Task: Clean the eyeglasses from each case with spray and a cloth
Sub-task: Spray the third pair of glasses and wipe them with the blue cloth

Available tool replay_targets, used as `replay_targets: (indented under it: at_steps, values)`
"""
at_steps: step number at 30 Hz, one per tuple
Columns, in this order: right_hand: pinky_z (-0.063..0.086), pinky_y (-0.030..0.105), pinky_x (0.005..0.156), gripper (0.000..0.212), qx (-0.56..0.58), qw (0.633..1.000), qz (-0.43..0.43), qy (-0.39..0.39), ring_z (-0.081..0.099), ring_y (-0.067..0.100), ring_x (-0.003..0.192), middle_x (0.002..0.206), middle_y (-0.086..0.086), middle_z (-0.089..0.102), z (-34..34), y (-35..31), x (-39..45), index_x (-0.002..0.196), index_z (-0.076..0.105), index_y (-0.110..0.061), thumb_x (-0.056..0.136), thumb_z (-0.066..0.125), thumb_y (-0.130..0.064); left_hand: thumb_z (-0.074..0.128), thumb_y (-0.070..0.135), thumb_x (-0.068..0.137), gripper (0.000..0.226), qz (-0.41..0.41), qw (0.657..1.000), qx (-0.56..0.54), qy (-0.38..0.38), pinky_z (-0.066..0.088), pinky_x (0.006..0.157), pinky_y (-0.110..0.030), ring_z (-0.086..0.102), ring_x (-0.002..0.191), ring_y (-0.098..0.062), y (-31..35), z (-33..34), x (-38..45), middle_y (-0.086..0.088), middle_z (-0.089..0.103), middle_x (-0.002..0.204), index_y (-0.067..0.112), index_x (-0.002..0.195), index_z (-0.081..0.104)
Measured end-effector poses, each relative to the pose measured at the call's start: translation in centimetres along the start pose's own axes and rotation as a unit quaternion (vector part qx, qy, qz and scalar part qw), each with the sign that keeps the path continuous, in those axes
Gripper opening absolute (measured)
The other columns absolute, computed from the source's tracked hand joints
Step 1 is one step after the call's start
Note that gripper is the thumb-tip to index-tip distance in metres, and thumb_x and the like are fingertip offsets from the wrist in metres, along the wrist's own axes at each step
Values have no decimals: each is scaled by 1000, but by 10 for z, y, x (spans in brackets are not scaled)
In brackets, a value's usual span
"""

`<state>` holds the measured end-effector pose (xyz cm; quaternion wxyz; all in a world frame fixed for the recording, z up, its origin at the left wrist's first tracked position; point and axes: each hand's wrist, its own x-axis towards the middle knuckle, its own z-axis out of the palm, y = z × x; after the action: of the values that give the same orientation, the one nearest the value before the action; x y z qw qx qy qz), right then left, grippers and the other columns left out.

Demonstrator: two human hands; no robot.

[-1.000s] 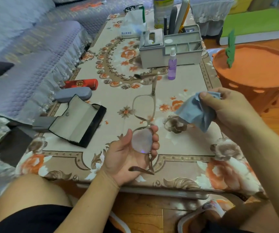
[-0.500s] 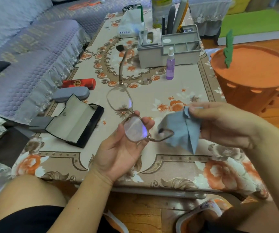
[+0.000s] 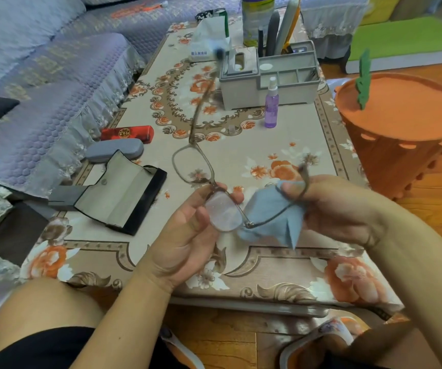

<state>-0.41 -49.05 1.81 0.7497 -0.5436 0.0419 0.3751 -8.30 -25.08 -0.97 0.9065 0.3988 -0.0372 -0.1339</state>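
Pinching the misted near lens, left hand point(image 3: 187, 235) grips thin-framed eyeglasses point(image 3: 209, 193) while right hand point(image 3: 339, 209) clasps blue cloth point(image 3: 273, 225)

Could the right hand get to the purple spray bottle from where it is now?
Probably yes, once freed. The spray bottle stands alone in front of the grey organizer, with bare tablecloth between it and the right hand. But that hand is holding the cloth and a temple of the glasses.
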Motion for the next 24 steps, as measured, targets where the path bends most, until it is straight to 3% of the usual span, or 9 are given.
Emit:
replay_targets:
  at_steps: [3,5,8,9,11,14,16,20,24]
  values:
    - [63,35,78,45,74,993,-63,74,73,25,97,114,19,72,-7,-10,0,131,58,7,94,61,-17,87,28,73,62,-24,1000,6,1,52,99,-39,56,127,-39,0,2,-2,-27,61,125,8,126,61]
    - [62,37,82,46,92,991,-88,38,73,26,102,122,21,70,-4,-13,-6,128,62,4,90,62,-22,84,25,78,63,-46,999,-1,-22,53,101,-47,61,119,-43,-3,2,-3,-25,63,124,9,133,58]
    - [53,47,99,34,59,993,-75,-62,66,32,102,113,27,66,15,-5,-10,116,60,10,96,60,-17,84,25,77,83,-69,997,15,-43,56,94,-50,65,111,-45,-8,5,-3,-27,60,131,30,149,43]
    - [48,50,106,38,48,992,-68,-97,59,35,107,118,33,60,21,2,-9,121,55,15,97,59,-15,85,24,76,90,-73,996,15,-46,56,93,-51,63,115,-46,-10,6,-2,-26,54,141,37,151,39]
    - [48,47,103,45,50,988,-60,-131,55,36,108,121,33,57,29,13,-6,129,47,18,96,58,-11,86,23,75,98,-75,996,12,-47,53,97,-58,53,129,-49,-14,9,-1,-19,39,157,43,153,32]
    - [59,34,78,21,62,992,-64,-90,67,27,83,96,22,67,35,20,-3,108,60,4,88,65,4,82,22,80,100,-81,995,11,-57,51,100,-60,48,134,-48,-18,14,0,-15,35,161,44,156,22]
    - [58,28,65,25,65,994,-68,-60,66,21,70,82,14,67,36,21,-2,95,58,-8,81,70,9,80,20,82,101,-89,994,10,-67,51,100,-58,49,135,-45,-20,17,0,-14,38,159,43,158,17]
    - [54,25,61,31,17,996,-78,-31,66,17,64,71,7,65,38,18,-5,82,52,-14,72,73,7,79,22,84,100,-105,992,25,-66,48,103,-60,50,136,-40,-20,19,-3,-13,43,156,40,158,16]
    - [52,26,60,36,-33,995,-87,-26,64,16,61,67,4,62,37,15,-8,76,48,-16,81,69,13,72,23,87,88,-165,980,95,-57,52,101,-57,59,126,-41,-9,17,-5,-12,56,146,40,157,20]
